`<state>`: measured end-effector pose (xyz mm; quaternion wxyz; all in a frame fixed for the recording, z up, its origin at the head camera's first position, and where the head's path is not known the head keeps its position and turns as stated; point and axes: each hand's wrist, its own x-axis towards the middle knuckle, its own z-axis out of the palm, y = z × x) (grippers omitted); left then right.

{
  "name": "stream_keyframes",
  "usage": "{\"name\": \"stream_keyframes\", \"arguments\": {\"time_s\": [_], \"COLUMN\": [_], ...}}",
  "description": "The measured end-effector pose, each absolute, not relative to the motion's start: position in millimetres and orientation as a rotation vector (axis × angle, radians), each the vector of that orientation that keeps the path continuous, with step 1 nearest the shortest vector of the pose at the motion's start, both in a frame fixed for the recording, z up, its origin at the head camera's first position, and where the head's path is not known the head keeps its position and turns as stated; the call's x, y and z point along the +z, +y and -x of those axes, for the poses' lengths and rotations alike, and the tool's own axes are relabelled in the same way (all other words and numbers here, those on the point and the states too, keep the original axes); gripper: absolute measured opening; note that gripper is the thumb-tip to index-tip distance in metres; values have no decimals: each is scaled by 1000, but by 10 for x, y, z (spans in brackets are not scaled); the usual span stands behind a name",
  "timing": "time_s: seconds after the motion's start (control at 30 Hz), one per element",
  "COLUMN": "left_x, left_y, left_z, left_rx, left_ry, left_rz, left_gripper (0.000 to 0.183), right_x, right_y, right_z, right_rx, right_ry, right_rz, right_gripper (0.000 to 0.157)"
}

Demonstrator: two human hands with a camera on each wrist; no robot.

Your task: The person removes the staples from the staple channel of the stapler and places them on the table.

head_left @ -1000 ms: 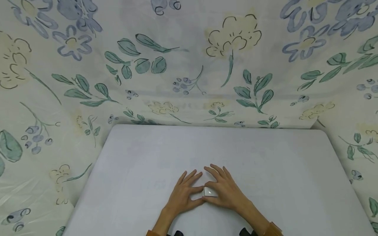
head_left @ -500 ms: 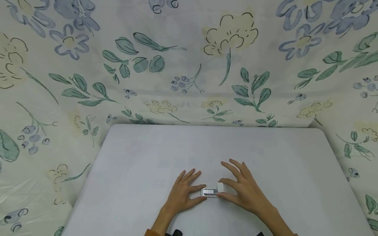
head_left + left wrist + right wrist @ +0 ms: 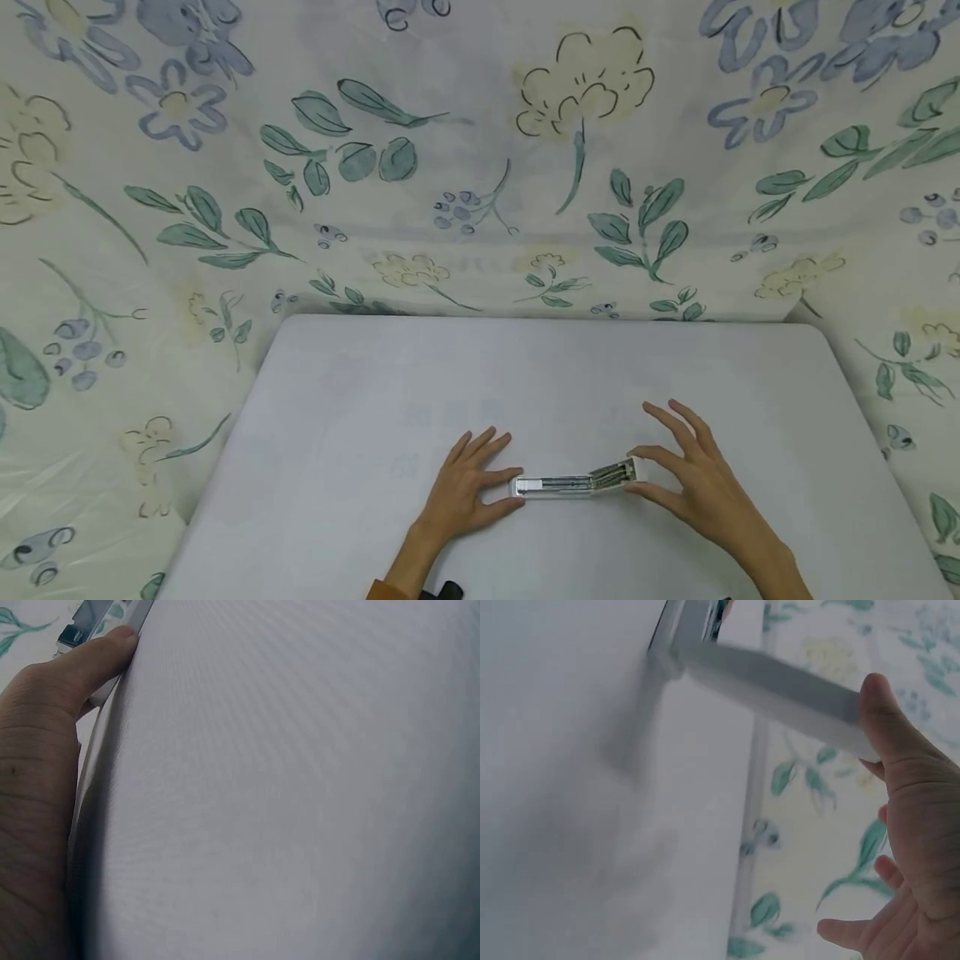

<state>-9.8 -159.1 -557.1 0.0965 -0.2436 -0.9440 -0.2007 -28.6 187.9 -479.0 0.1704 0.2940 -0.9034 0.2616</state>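
A white stapler [image 3: 558, 486] lies swung wide open near the front middle of the table, its metal inside showing in the head view. My left hand [image 3: 468, 492] pinches the left end of its base between thumb and index finger, the other fingers spread. At the far end my right hand [image 3: 697, 483] holds the tip of the raised top arm [image 3: 780, 694], which slants up from the hinge. In the left wrist view, the left thumb [image 3: 105, 656] presses along the stapler's side. The right thumb [image 3: 885, 712] sits on the arm's end in the right wrist view.
The white tabletop [image 3: 420, 375] has rounded far corners. Floral cloth [image 3: 480, 183] rises behind it and hangs along both sides. A black object [image 3: 450, 590] shows by the left wrist at the bottom edge.
My right hand has moved right, swinging the stapler's top arm over from above the base to the far side. The left hand has stayed at the base's left end.
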Motion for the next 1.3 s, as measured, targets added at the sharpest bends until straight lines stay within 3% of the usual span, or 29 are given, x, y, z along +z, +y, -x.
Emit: {"name": "stream_keyframes", "arguments": {"time_s": [0.27,0.5,0.77,1.0,1.3], "left_x": [-5569,-5554,-5532,-5534,-5560], "left_y": [-1613,-1622,-1631,-1635,-1643], "left_z": [103,86,78,66,52], "left_rx": [-635,-661,-680,-700,-656], "left_ry": [-2807,-2807,-2823,-2831,-2821], "left_rz": [712,705,712,706,744], "left_gripper": [42,42,41,41,41], "right_x": [-5055,-5283,-5024,-4744,-4716], "right_y": [2223,2329,2328,1969,1149], "right_z": [265,204,320,520,770], "right_rx": [751,751,684,565,256], "right_ry": [-2576,-2653,-2691,-2669,-2520], "right_rz": [-786,-730,-870,-1148,-1695], "right_gripper": [60,39,44,46,47]}}
